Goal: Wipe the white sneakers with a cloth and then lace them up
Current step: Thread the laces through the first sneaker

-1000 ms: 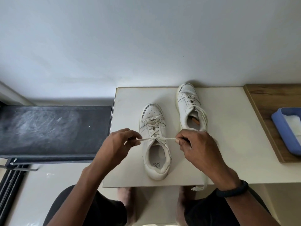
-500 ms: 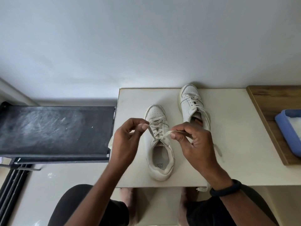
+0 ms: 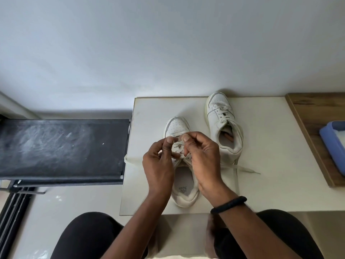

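Note:
Two white sneakers stand on a cream table (image 3: pixel 265 139). The near sneaker (image 3: pixel 183 184) points away from me in the middle; the far sneaker (image 3: pixel 223 126) stands behind it to the right, laced. Above the near sneaker's tongue, my left hand (image 3: pixel 158 165) and my right hand (image 3: pixel 202 157) meet, each pinching a part of its white lace (image 3: pixel 176 146) between thumb and fingers. One loose lace end trails left over the table edge (image 3: pixel 130 159), the other lies to the right (image 3: pixel 242 168). No cloth is visible in my hands.
A black bench-like surface (image 3: pixel 61 146) sits left of the table. On the right, a wooden surface (image 3: pixel 313 116) carries a blue tray (image 3: pixel 330 139) holding something white. A wall rises right behind the table. My knees are under the front edge.
My hands were apart, pulling the lace ends sideways; they have risen and come together over the near sneaker's tongue, and the lace ends now lie slack on both sides.

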